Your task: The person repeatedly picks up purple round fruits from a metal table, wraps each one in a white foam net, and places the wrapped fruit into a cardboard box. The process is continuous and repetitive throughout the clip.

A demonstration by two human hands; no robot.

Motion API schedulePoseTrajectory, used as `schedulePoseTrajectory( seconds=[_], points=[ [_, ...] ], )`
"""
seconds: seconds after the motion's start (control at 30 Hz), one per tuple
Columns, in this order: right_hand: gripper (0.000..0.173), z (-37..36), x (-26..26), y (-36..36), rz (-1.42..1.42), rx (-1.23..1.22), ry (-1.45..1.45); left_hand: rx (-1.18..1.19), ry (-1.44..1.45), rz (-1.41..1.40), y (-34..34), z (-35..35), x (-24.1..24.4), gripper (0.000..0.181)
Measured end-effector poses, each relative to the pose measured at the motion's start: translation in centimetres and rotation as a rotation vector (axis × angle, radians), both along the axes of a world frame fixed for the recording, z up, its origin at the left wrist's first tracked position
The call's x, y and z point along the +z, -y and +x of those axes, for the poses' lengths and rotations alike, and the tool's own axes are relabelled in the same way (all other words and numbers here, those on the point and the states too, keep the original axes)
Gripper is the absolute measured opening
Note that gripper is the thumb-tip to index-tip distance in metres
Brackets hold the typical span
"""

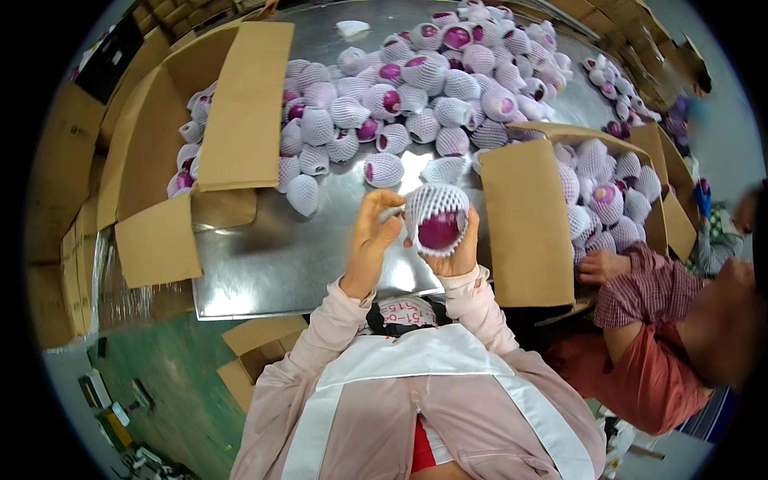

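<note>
My right hand holds a purple onion wrapped in a white foam net sleeve, above the metal table. The sleeve's open mouth faces me and bares the glossy purple skin. At the sleeve's left edge is my left hand, thumb and fingers bent close together. Whether they pinch the foam is not clear. Just beyond my hands, a netted onion and a flattened-looking foam sleeve lie on the table. A large heap of netted onions spreads behind them.
An open cardboard box with netted onions stands at left. Another box at right holds several netted onions; a co-worker's hand rests at its near side. The metal table's front edge runs before me. A carton sits below.
</note>
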State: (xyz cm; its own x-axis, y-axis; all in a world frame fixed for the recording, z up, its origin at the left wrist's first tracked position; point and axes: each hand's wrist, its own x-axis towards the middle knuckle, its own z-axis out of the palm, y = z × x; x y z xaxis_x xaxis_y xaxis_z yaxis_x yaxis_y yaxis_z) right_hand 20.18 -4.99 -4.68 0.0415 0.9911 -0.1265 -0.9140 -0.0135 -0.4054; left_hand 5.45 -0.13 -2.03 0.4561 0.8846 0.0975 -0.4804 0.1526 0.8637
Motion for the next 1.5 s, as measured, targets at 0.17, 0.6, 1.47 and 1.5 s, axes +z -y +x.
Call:
schedulePoseTrajectory(
  seconds=[0.17, 0.6, 1.47, 1.5],
  points=[
    [0.053, -1.3, -4.2, 0.5, 0.048, -0.345, 1.304, -0.333, 0.484, -0.634, 0.6, -0.6, -1.7, 0.06],
    [0.022, -1.4, -1.7, -1.8, -0.038, -0.035, 1.075, 0.689, -0.402, 0.294, -19.5, -23.8, 13.9, 0.045],
    [0.067, -0.1, -12.2, -6.0, 0.02, -0.321, 1.641, -0.169, -0.477, -0.173, -4.4, -5.5, -5.9, 0.076],
    [0.073, -1.3, -9.8, -5.2, 0.008, -0.107, 1.581, -0.213, -0.265, -0.37, -3.9, -5.0, -9.6, 0.074]
  ],
)
